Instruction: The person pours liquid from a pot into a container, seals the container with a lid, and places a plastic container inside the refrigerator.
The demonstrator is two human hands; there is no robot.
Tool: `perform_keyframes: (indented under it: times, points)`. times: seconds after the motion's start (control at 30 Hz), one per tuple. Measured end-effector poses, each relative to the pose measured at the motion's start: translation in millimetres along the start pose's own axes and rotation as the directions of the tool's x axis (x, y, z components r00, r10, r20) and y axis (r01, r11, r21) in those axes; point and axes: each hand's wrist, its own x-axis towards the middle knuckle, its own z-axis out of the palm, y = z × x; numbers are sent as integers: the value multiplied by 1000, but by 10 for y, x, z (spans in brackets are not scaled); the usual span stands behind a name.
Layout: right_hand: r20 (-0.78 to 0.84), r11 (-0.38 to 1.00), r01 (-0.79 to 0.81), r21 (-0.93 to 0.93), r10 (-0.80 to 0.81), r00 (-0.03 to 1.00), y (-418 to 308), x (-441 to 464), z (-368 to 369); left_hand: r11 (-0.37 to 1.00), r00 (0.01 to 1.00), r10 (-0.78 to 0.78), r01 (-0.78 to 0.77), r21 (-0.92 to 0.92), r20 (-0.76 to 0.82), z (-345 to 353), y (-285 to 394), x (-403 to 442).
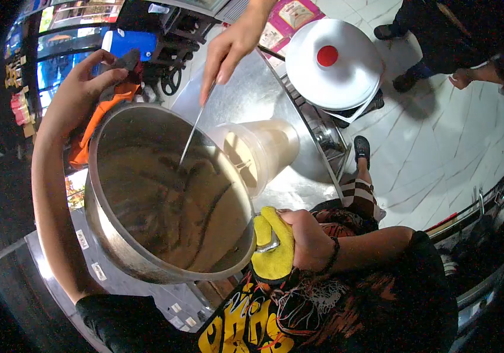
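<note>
A large metal pot (102, 206) tilts to the right, with thin beige-brown liquid (175, 206) in it. My right hand (308, 240) is closed on a folded yellow cloth (272, 262) around the pot's near handle. At the pot's far side my left hand (90, 79) grips a dark, cloth-like piece (129, 62) with an orange part (102, 120) below; the handle there is hidden. Another person's hand (231, 53) holds a thin metal utensil (191, 135) whose end dips into the pot. Beside the rim lies a translucent plastic tub (278, 144) with cream-coloured contents.
The tub is on a steel table (205, 106). A round white lid with a red knob (327, 56) tops a container beyond the table's edge. Other people's legs (362, 170) and feet are on the marble-patterned floor (417, 165). A blue cooler (134, 44) stands behind.
</note>
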Motion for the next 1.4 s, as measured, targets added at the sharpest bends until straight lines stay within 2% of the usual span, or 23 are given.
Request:
perform_keyframes:
  times: [0.13,0.2,0.33,0.43,0.53,0.57,0.6,0.63,0.73,0.77,0.87,0.93,0.97,1.0,1.03,1.07,1.1,1.13,1.17,1.2,1.23,1.33,1.4]
  points:
    - [-20,998,15,-60,-16,1000,-107,-43,68,999,999,-35,34,42,15,-18,0,-3]
    - [26,873,-172,457,180,983,-140,-28,73,999,999,-33,32,19,35,-19,3,-5]
    - [-76,866,-83,493,138,987,125,71,-20,998,999,-42,40,50,35,-20,28,-27]
    - [-102,959,-32,283,64,993,116,75,-5,998,998,-58,57,22,40,-18,38,-56]
    - [-83,957,-66,281,93,992,-21,13,48,998,997,-65,65,2,29,-6,30,-80]
    - [-25,996,46,-71,-48,999,-147,-54,88,998,998,-66,66,1,14,-5,27,-84]
    - [77,897,177,-404,-159,984,-212,-96,99,998,998,-66,66,1,13,-7,25,-87]
    - [77,897,177,-405,-160,984,2,-44,-2,998,998,-63,63,24,-1,-8,22,-87]
    - [-152,991,126,-48,-132,979,596,108,-276,998,999,-54,54,33,-3,-23,-16,-61]
    - [-113,962,169,-214,-196,974,566,85,-265,999,999,-48,48,20,8,-28,-32,-49]
    - [-25,836,251,-488,-301,953,207,-28,-84,999,1000,-7,7,32,0,-27,-45,-22]
    - [20,751,288,-594,-344,939,-55,-55,41,999,1000,-29,29,27,-1,1,45,-61]
    - [-25,986,131,-102,-134,991,-138,-49,81,998,998,-55,55,20,-4,9,76,-73]
    - [47,906,-87,414,75,996,-175,-44,99,998,999,-54,54,20,-3,2,63,-63]
    - [46,906,-87,415,74,996,-172,-56,82,999,999,-37,37,25,-4,-3,34,-52]
    - [42,983,131,-127,-126,991,-162,-77,54,999,1000,-21,21,30,-5,-6,19,-44]
    - [144,718,317,-620,-293,945,-142,-87,36,999,1000,-21,21,30,-5,-3,32,-52]
    - [144,718,317,-620,-293,945,-21,-41,-8,999,999,-46,46,1,9,1,54,-69]
    - [48,907,221,-357,-219,975,115,39,-38,997,997,-71,72,-27,24,5,66,-80]
    - [14,964,166,-208,-167,986,216,59,-95,997,997,-71,72,-27,24,0,61,-79]
    - [-20,992,114,-50,-115,993,192,77,-64,999,999,-47,47,17,24,-12,51,-76]
    - [23,990,96,-100,-94,995,31,11,8,999,999,-17,15,47,34,-39,-10,-56]
    - [24,950,-80,302,77,997,-71,-18,83,999,999,-13,12,32,43,-33,-28,-59]
